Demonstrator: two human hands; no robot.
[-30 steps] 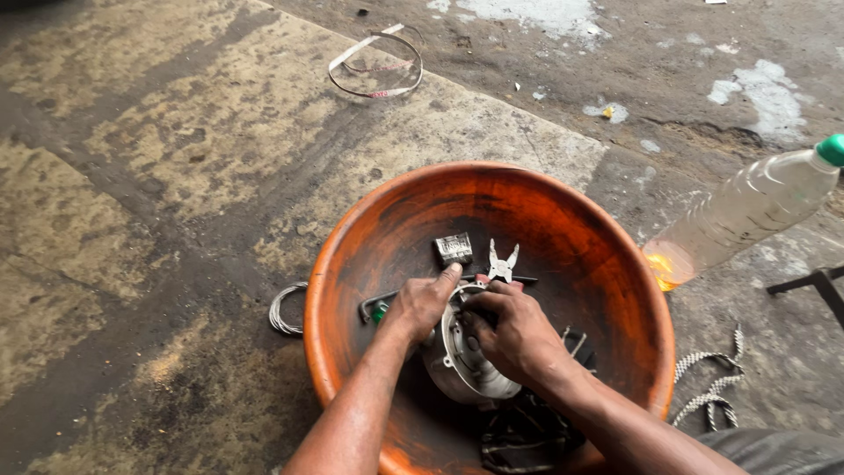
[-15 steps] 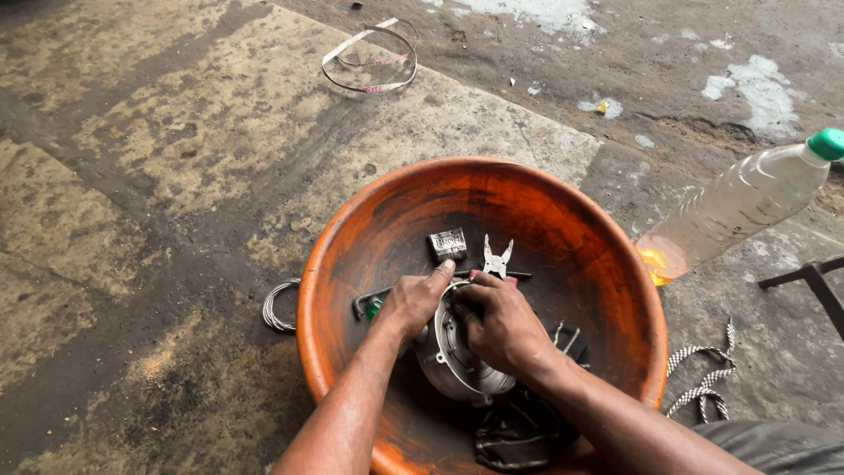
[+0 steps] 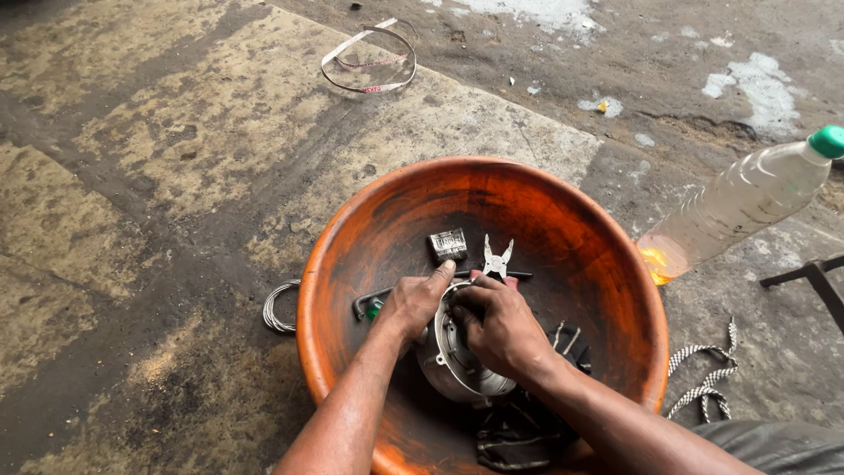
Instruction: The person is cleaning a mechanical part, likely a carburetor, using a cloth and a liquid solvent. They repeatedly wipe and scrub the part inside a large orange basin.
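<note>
Both hands on round grey housing

Small dark rectangular box with pale label, lying in the orange basin, just beyond the left hand's fingertips. Clear plastic bottle with green cap, tilted, well right of the fingers, outside the basin.

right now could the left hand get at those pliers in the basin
Probably yes. The left hand rests on the round metal part, and the pliers lie uncovered just beyond its fingertips in the orange basin, with nothing between them.
</note>
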